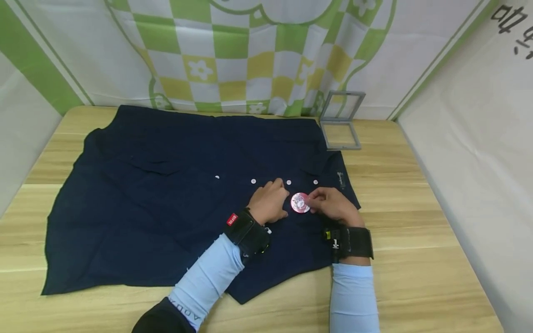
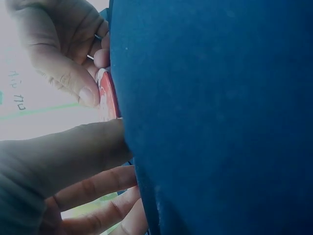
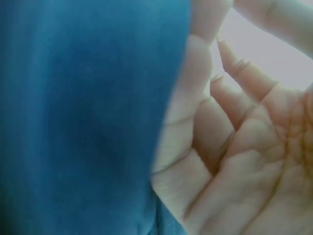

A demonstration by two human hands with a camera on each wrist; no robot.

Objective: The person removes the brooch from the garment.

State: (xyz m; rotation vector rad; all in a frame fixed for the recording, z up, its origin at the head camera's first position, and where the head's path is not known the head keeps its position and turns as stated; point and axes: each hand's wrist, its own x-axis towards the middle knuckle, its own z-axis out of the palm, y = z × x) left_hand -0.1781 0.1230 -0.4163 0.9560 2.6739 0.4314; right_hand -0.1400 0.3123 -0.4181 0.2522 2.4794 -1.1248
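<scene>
A dark navy shirt (image 1: 137, 226) with white buttons lies spread out, its collar end toward the right. On it is a round pin badge (image 1: 298, 202), red and white; in the left wrist view its red rim (image 2: 108, 93) shows edge-on. My right hand (image 1: 335, 204) pinches the badge's right edge between thumb and fingers. Just left of the badge, my left hand (image 1: 268, 202) rests on the shirt near the button row, its fingers fairly straight with the tips against the cloth. The right wrist view shows the right palm (image 3: 254, 161) beside the fabric; the badge is hidden there.
A grey hinged frame (image 1: 340, 149) with clear panes stands opened at the back right, by the shirt's edge. The wooden tabletop (image 1: 416, 259) extends around the shirt. A green and white checked curtain (image 1: 233, 55) hangs behind, with white cloth walls at both sides.
</scene>
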